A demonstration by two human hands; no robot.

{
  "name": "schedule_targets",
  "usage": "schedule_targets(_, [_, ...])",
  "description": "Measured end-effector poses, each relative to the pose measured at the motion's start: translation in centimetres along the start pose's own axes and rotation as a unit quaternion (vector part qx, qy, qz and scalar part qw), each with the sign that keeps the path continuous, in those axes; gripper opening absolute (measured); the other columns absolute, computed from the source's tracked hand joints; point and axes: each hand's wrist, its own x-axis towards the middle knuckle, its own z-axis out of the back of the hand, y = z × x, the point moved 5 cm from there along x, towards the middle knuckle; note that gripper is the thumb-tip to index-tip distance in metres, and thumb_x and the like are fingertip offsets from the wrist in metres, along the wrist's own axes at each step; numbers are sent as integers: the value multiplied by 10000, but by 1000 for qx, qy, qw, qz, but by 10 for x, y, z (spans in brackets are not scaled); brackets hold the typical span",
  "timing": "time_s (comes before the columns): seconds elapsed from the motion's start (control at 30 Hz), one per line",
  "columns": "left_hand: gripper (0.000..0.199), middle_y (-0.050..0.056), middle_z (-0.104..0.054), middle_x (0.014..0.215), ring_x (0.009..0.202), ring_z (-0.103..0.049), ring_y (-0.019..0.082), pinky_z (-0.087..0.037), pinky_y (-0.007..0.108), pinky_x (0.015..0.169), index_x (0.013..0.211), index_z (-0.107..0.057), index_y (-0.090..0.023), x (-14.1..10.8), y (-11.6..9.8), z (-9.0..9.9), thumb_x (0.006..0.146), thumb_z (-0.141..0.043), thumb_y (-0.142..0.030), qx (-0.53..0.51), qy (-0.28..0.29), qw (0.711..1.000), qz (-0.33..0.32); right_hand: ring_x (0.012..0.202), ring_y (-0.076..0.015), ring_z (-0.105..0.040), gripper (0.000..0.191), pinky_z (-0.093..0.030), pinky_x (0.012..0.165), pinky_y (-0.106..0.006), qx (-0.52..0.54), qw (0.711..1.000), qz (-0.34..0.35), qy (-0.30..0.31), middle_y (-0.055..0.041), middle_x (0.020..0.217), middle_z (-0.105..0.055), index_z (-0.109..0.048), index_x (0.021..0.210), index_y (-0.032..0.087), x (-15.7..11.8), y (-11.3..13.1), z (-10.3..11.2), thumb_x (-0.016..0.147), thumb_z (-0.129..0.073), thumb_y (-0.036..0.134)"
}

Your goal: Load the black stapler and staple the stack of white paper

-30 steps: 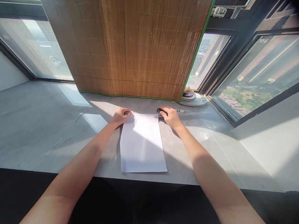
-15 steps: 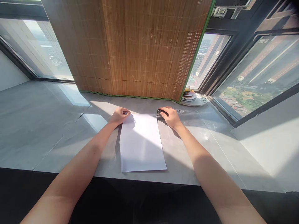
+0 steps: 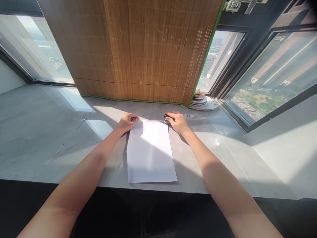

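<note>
White paper [image 3: 150,155] lies flat on the grey sill, its upper part in bright sunlight. My left hand [image 3: 127,121] is closed at the far left corner of the paper, pinching its edge. In my right hand [image 3: 178,122] is a small black stapler [image 3: 165,117], gripped from above at the far right corner. The front end of the stapler meets that corner; whether the paper sits between its jaws is too small to tell. My fingers hide most of the stapler's body.
A brown bamboo blind [image 3: 141,53] with green edging hangs just beyond the paper. Stacked plates [image 3: 199,100] stand at the back right by the window frame [image 3: 231,66]. The grey sill [image 3: 54,132] ends at a dark front edge nearest me.
My right hand has brought the stapler slightly left, onto the paper's far right corner. My left hand stays at its corner. The whole view has shifted a little.
</note>
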Motion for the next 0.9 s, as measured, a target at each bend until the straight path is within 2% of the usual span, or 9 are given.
schedule_targets(0.1, [279, 60, -768, 801, 705, -604, 190, -425, 302, 621, 839, -786, -210, 0, 0, -1, 892, -612, -421, -2, -6, 1000, -2, 1111, -298, -673, 324, -488, 1092, -518, -7, 1000, -1, 9, -59, 1123, -778, -808, 1244, 288, 0, 2, 0, 1064, -555, 378])
schedule_targets(0.27, [284, 60, -763, 794, 697, -603, 187, -435, 303, 625, 823, -783, -210, -1, -1, -1, 897, -624, -433, -16, -22, 1000, -11, 1090, -305, -629, 328, -480, 989, -438, -51, 998, -15, 35, -73, 984, -748, -816, 1207, 288, -2, 14, 1, 1058, -536, 371])
schedule_targets(0.53, [272, 66, -764, 810, 762, -645, 207, -466, 304, 659, 815, -770, -215, 0, 1, -2, 888, -631, -436, -25, -23, 999, -10, 1139, -294, -600, 315, -413, 923, -371, -67, 996, -35, 38, -57, 1027, -760, -818, 1184, 302, -4, 22, 3, 1050, -536, 346])
schedule_targets(0.9, [260, 73, -786, 861, 802, -672, 210, -504, 306, 698, 831, -778, -214, -1, 2, -2, 889, -628, -418, -27, -20, 999, -7, 1142, -286, -602, 286, -400, 995, -388, -115, 991, -38, 49, -54, 1011, -763, -812, 1136, 323, -3, 22, -2, 1059, -538, 355])
